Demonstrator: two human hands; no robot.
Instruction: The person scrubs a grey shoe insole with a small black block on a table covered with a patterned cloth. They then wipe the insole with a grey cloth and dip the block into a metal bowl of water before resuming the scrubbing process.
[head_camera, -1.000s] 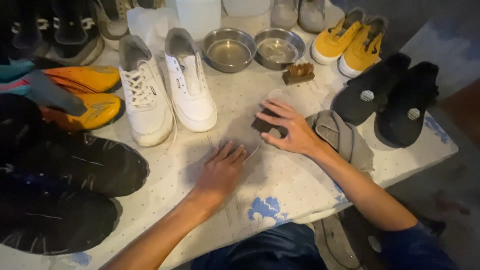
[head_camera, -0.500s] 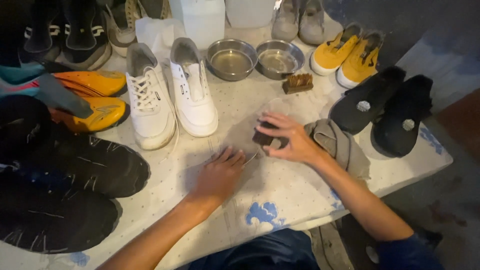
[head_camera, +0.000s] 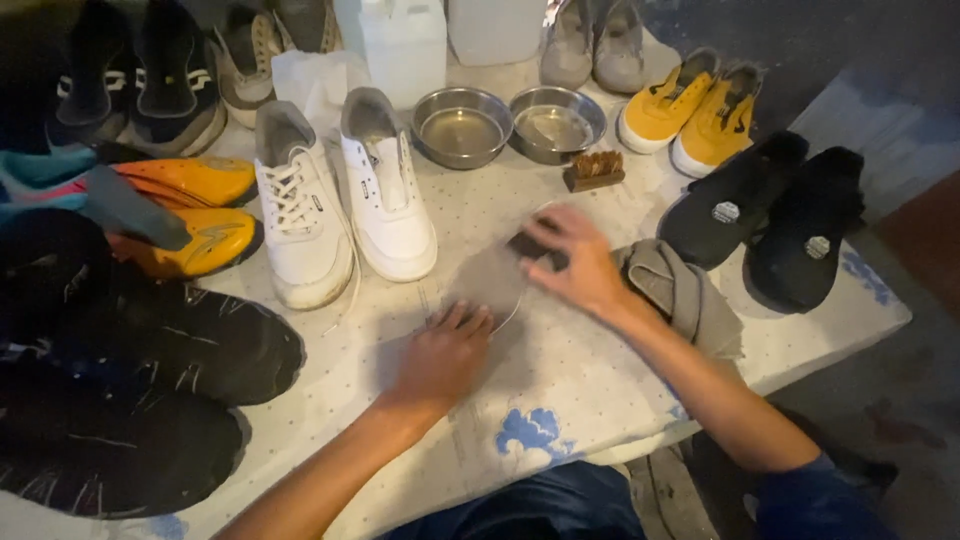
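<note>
Rubbing it looks like: right hand (head_camera: 575, 262) grips a small dark block (head_camera: 527, 245), maybe a sponge or brush, hard to tell, pressed on a thin grey insole (head_camera: 487, 282) lying flat mid-table. Left hand (head_camera: 445, 352) is flat, fingers spread, pinning the insole's near end; holds nothing.

Risks, my read:
- insole is thin and could skid or buckle if the left hand lifts
- white shoes (head_camera: 345, 205) sit just left of it; a wide stroke could smear them
- two steel bowls (head_camera: 505, 125) stand near behind, possibly with liquid, so a far push could tip one
- grey cloth (head_camera: 685, 290) touches the right wrist and could drag

Room: free table (head_camera: 560, 400) only toward the near edge. Black shoes (head_camera: 765, 220) crowd the right edge, dark shoes (head_camera: 140, 370) the left.
</note>
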